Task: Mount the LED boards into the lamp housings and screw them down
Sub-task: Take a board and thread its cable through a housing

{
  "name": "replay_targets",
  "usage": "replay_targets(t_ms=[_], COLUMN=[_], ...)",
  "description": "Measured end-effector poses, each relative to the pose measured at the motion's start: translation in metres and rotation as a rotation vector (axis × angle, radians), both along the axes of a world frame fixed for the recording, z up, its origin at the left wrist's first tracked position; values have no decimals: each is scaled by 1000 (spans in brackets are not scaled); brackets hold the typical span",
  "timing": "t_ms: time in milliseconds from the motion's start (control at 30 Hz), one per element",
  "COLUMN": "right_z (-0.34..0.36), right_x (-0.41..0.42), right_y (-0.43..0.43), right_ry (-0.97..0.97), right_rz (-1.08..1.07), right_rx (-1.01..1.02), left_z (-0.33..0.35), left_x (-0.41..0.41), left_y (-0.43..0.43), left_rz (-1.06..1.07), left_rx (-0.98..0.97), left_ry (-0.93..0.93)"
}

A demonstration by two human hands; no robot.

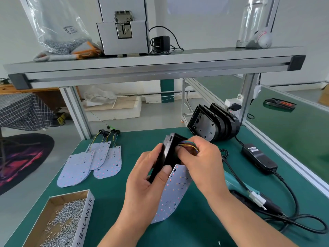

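The LED board [170, 196] is up off the desk [115, 193], hanging between the two hands with its flat end uppermost and its rounded end pointing down toward the person, so its long axis runs nearly top to bottom with a slight lean. Just above it, the lamp housing [169, 154] is held on edge, its long axis slanting up and away from the person, and the top of the board sits against the housing's lower part. The left hand [147, 177] grips the housing from the left, fingers wrapped behind it and the thumb pressed on the near edge. The right hand [201, 157] is curled at the housing's right face, its fingertips pinching the coloured wires [188, 143] that lead off the board. I'd judge the wires are being fed into the housing, and that the board must next swing up to lie flat in the open face; the right hand is nearer for that. Well off to the left lie the spare boards [92, 161], the box of screws [62, 221] sits at the near left, and the stack of housings [213, 122] stands behind the hands.
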State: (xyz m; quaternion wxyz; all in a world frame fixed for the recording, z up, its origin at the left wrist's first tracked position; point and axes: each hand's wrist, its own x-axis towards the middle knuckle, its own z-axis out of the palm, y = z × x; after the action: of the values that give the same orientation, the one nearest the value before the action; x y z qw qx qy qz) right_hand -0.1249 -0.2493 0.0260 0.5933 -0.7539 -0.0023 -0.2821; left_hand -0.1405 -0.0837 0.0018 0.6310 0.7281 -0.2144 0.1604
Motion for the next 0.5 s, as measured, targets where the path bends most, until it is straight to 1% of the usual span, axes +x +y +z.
replay_targets(t_ms=[100,300,433,500], right_z=[0,-1,1,2], right_x=[-1,-1,-3,-4], right_y=[1,3,5,3], right_ry=[-7,-25,-26,-28], right_rz=[-15,-36,56,92], right_rx=[26,52,129,125], left_z=[0,3,2,1], left_x=[0,0,1,1], left_y=[0,2,1,-1], left_rz=[-20,-85,-68,-54], left_rx=[22,37,11,-4], left_ry=[-18,18,28,37])
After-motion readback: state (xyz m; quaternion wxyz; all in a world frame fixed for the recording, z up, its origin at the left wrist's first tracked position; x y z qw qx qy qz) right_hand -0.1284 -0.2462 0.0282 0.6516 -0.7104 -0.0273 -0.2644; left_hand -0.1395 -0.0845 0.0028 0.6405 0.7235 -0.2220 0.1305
